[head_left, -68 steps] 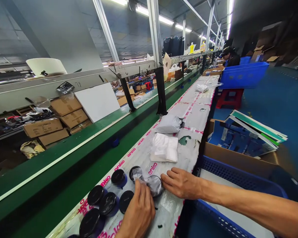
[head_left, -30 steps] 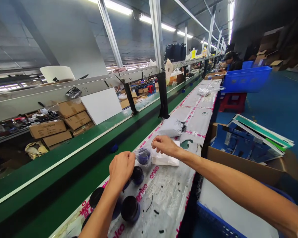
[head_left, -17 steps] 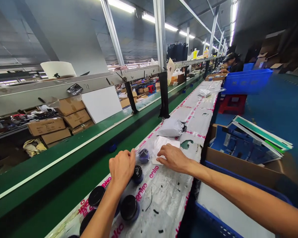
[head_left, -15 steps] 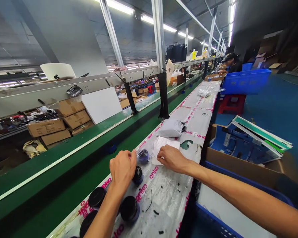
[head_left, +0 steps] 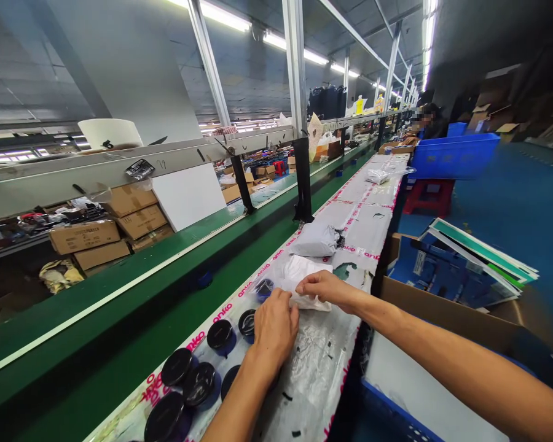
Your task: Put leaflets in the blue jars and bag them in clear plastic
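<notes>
Head view: left hand [head_left: 276, 324] has moved beside the right hand [head_left: 328, 288], whose grip pinches a white bag [head_left: 303, 269]; left grip unclear.

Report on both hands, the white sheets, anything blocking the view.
Right hand: fingers at the white sheets. Left hand: beside them, grip unclear. Left forearm partly hiding a black-lidded jar.

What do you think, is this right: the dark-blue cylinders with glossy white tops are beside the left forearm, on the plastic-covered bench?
No: the head view shows glossy black tops, not white. The dark-blue cylinders are beside the left forearm, on the plastic-covered bench.
</notes>
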A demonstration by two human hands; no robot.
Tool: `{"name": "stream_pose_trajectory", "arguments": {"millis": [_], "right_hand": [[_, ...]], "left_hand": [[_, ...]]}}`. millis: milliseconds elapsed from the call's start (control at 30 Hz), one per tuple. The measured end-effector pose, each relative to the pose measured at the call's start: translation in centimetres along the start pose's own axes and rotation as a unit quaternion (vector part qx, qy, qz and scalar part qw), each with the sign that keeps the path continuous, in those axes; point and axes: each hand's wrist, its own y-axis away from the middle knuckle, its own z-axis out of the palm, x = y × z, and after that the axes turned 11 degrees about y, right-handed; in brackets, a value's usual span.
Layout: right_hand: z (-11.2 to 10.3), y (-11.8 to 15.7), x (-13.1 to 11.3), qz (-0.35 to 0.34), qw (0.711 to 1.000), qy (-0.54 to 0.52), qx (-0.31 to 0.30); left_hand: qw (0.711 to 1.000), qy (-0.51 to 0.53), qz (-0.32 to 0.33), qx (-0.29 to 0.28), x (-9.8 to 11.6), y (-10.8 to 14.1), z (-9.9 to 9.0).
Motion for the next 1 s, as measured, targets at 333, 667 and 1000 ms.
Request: {"name": "stream_pose_trajectory", "arguments": {"millis": [333,667,1000], "right_hand": [[-0.3,0.2,0.4,0.037,0.986,-0.159,0.017],[-1.8,1.5,-1.7,-0.059,0.948,-0.309,0.056],[3.0,1.9,-3.9,-0.077,0.964,-0.25,-0.038]], "left_hand": [[0.998,0.011,-0.059,0.028,1.2,-1.2,1.0],[0.986,0.148,-0.072,0.038,0.3,-1.1,0.6],[0.856,0.495,-0.14,0.042,-1.1,0.8,-4.3]]}}
